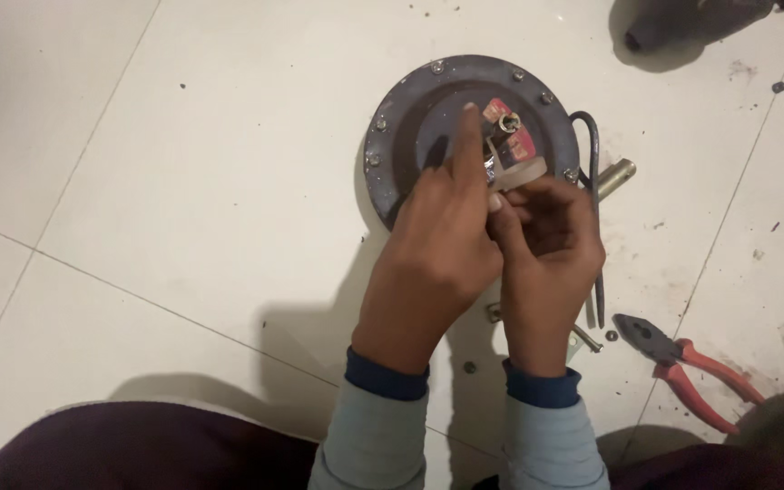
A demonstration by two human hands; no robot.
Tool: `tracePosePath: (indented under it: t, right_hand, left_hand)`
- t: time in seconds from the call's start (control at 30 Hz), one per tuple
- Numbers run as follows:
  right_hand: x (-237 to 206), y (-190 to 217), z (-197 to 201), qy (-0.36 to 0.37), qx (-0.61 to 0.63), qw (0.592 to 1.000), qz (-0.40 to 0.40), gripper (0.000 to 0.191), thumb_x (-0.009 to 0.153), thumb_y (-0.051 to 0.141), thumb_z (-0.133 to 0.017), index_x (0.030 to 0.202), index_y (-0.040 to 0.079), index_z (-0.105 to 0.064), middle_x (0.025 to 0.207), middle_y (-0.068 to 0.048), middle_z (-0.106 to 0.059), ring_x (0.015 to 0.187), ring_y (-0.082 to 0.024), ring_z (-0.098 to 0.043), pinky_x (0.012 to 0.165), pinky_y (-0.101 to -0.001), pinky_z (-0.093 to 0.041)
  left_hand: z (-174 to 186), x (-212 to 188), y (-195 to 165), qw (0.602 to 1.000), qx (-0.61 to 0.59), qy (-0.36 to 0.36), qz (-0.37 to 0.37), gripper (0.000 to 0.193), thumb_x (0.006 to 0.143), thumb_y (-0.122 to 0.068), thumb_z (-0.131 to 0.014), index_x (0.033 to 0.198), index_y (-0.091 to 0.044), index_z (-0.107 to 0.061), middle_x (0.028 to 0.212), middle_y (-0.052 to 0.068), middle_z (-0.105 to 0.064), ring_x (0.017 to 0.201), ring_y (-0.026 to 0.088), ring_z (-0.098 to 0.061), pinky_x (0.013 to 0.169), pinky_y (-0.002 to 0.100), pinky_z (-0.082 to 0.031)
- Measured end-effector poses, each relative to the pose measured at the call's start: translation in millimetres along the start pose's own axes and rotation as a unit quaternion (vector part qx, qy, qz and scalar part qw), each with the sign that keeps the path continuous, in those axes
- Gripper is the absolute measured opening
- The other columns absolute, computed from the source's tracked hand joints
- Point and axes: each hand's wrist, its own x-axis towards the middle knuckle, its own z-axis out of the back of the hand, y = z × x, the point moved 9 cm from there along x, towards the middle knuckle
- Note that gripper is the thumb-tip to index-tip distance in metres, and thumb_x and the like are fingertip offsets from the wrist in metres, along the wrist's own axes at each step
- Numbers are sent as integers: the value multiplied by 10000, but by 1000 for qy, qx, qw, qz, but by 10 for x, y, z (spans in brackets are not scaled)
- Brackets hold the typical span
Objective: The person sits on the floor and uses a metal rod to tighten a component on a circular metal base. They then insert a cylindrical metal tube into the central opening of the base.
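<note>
A round dark metal disc (392, 136) with bolts around its rim lies on the white tiled floor. A red label and a brass-coloured fitting (507, 121) sit at its centre. My left hand (442, 245) reaches over the disc, index finger stretched up toward the centre. My right hand (551, 249) is beside it, fingers pinched on a pale translucent plastic piece (521, 172) near the fitting. What exactly the left fingers hold is hidden.
Red-handled pliers (687, 367) lie on the floor at the right. A black cable (594, 181) curves down the disc's right side, next to a brass cylinder (616, 178). Small screws and nuts (586, 339) lie near my wrists. A dark object (682, 23) sits at top right.
</note>
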Motion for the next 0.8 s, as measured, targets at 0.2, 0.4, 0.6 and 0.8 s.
tracePosePath:
  t: [0.2, 0.4, 0.6, 0.8]
  right_hand:
    - [3, 411, -81, 50, -159, 975, 145, 585, 852, -101, -689, 1374, 34, -463, 1390, -103, -429, 1095, -153, -631, 829, -251, -596]
    - [-32, 306, -114, 71, -172, 969, 162, 303, 992, -90, -737, 1261, -17, -617, 1259, -113, -643, 1098, -192, -734, 914, -305, -644]
    - [51, 78, -48, 42, -95, 989, 101, 230, 1012, -46, -745, 1208, -36, -626, 1109, -90, -713, 1016, -161, -741, 886, -285, -617]
    - [141, 84, -89, 35, -131, 981, 136, 229, 1009, -37, -755, 1205, -37, -637, 1157, -96, -701, 1034, -156, -745, 902, -280, -634]
  left_hand:
    - [98, 33, -117, 998, 17, -24, -54, 721, 902, 40, -649, 1532, 125, -309, 1068, 236, -624, 976, 333, -602, 964, 389, -545]
    - [-84, 226, 268, 975, -106, 126, 151, 741, 836, 39, -598, 1521, 151, -337, 903, 258, -669, 834, 400, -656, 764, 467, -530]
    - [163, 213, 126, 994, -105, -4, 29, 422, 935, 23, -582, 1352, 74, -540, 979, 275, -683, 867, 460, -627, 760, 517, -497]
    - [60, 267, 320, 988, -132, -2, 77, 322, 998, -15, -573, 1306, 79, -593, 978, 270, -695, 849, 423, -684, 756, 464, -542]
